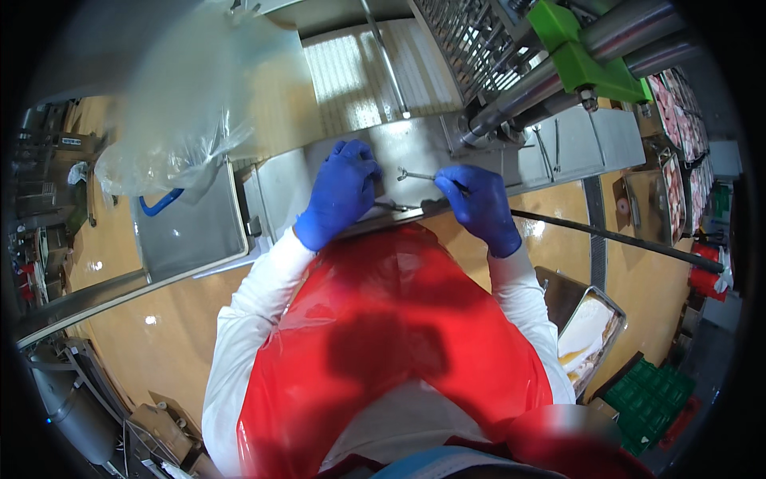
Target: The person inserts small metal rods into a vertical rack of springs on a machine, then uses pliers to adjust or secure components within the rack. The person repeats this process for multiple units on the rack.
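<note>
Your right hand (481,206) in its blue glove has its fingers (461,182) pinched shut on a thin metal tool (416,175), a slim rod with a small forked end that points left and lies across the steel desk (415,148). Your left hand (341,191) rests just beside that forked end, fingers curled loosely on the steel and gripping nothing I can see. Both hands sit close to the desk's near edge, which meets your red apron (383,319). To your left, a steel tray (191,227) butts against the desk, with a clear plastic bag (171,104) hanging over it. To your right, a long dark bar (614,237) runs outward over open yellow floor (630,295). Ahead, machine rollers with a green clamp (582,56) crowd the far edge.
</note>
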`<move>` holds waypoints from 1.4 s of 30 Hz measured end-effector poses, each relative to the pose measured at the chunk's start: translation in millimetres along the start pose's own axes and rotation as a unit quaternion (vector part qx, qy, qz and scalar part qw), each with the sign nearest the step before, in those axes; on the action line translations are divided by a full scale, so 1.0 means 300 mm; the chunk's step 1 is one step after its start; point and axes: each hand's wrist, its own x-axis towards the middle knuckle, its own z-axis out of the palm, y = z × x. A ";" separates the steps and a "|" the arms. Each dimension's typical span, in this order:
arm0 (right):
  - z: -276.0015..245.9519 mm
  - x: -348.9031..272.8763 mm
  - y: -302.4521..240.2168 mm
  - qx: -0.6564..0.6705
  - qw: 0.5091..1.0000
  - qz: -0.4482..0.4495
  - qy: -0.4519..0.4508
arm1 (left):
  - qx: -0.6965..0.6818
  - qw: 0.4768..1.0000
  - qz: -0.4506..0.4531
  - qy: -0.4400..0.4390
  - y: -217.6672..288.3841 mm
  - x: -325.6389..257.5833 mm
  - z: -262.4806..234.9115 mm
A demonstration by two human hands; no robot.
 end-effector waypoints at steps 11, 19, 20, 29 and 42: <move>0.000 -0.017 0.021 -0.007 0.999 0.030 -0.012 | -0.108 0.990 0.034 0.085 0.059 -0.029 -0.003; 0.013 0.004 0.012 -0.006 0.999 0.036 -0.038 | -0.206 0.979 -0.011 0.010 0.064 0.001 0.030; 0.001 0.017 -0.020 0.013 0.996 0.056 -0.062 | -0.234 0.972 -0.026 0.011 0.046 0.006 0.047; 0.018 0.041 0.010 0.000 0.999 -0.047 -0.020 | -0.378 0.908 -0.179 -0.026 0.078 0.042 -0.070; 0.057 0.257 -0.062 0.177 0.982 -0.069 0.006 | -0.698 0.678 -0.169 -0.155 0.030 0.208 -0.171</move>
